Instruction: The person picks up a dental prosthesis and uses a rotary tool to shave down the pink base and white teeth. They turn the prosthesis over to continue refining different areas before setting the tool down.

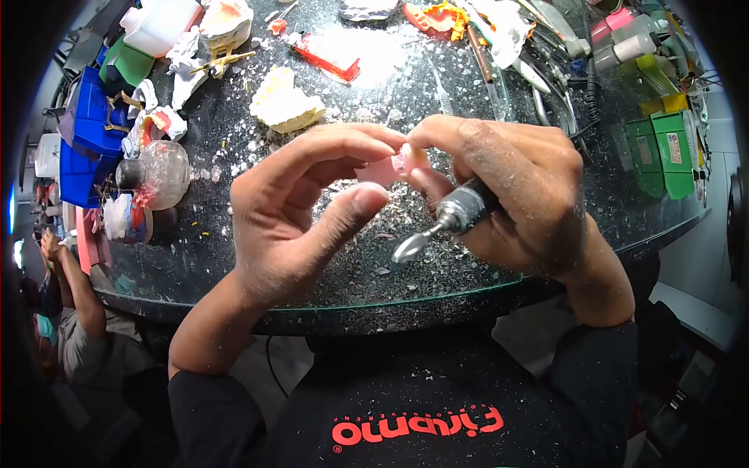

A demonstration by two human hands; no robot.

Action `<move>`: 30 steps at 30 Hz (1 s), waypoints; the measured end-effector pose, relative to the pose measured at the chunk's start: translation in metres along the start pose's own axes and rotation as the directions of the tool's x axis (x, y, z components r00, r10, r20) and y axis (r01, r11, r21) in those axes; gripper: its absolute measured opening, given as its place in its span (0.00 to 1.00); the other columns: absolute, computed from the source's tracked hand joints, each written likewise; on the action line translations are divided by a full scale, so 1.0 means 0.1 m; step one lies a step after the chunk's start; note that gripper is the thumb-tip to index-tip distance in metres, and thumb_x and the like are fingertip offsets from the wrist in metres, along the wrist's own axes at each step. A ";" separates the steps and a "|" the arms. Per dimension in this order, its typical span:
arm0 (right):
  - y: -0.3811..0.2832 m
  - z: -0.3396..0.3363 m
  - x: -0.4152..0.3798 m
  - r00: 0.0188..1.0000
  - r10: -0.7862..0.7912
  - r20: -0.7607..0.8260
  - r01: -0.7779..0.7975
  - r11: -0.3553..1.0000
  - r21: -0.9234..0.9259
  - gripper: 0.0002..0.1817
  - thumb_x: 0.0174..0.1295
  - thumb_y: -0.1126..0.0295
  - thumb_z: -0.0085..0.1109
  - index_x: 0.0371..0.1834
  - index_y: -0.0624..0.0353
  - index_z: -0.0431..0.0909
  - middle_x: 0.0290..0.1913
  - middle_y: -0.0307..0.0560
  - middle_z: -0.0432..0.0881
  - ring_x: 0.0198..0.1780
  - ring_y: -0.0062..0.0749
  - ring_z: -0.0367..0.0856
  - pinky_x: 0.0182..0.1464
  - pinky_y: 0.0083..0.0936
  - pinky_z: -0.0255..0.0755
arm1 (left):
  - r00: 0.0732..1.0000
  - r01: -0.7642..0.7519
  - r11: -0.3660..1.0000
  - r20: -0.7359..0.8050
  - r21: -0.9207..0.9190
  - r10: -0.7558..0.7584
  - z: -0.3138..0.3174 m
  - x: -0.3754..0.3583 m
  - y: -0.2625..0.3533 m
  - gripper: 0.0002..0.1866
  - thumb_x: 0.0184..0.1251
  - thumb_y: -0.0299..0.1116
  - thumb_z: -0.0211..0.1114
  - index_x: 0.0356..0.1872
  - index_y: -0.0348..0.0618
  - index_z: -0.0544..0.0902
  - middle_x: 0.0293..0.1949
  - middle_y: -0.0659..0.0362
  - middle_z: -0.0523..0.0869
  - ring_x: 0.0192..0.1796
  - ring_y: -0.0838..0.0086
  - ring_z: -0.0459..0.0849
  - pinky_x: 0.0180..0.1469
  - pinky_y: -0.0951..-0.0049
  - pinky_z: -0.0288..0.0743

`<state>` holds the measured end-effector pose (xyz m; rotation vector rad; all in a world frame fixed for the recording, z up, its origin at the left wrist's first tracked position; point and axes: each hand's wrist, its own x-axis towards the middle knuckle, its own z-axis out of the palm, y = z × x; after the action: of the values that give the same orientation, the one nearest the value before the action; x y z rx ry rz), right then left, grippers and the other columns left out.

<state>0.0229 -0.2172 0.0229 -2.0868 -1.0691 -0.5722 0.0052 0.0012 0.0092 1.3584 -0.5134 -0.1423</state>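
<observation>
A small pink denture piece [380, 172] with a pale tooth-like end is held up over the table between both hands. My left hand [285, 195] pinches its left side, thumb below and fingers above. My right hand [530, 175] touches the right end with thumb and index finger, while its other fingers wrap round a dark rotary handpiece [472, 204]. The metal bur [411, 247] on the handpiece points down and left, apart from the denture piece. Part of the denture piece is hidden by fingertips.
White shavings cover the dark table [351, 292]. A yellowish plaster cast [285, 101] and a red tool [328, 61] lie beyond my hands. A glass jar [165, 175] and blue bins [86, 140] stand left, a green bin [662, 156] right. Another person's arm [78, 285] shows at far left.
</observation>
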 end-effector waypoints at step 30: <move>-0.11 -0.09 0.01 0.923 0.315 0.221 -0.282 0.945 -0.167 0.32 0.47 0.44 0.77 0.23 0.62 0.72 0.19 0.43 0.68 0.19 0.29 0.69 0.21 0.29 0.65 | 0.993 0.084 0.996 -0.087 0.040 -0.080 0.01 -0.01 -0.03 0.30 0.63 0.27 0.72 0.65 0.27 0.72 0.60 0.43 0.80 0.60 0.61 0.82 0.61 0.65 0.78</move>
<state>0.0139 -0.2191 0.0336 -2.4281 -0.8344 -0.2423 0.0040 0.0001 0.0061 1.4225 -0.3913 -0.1407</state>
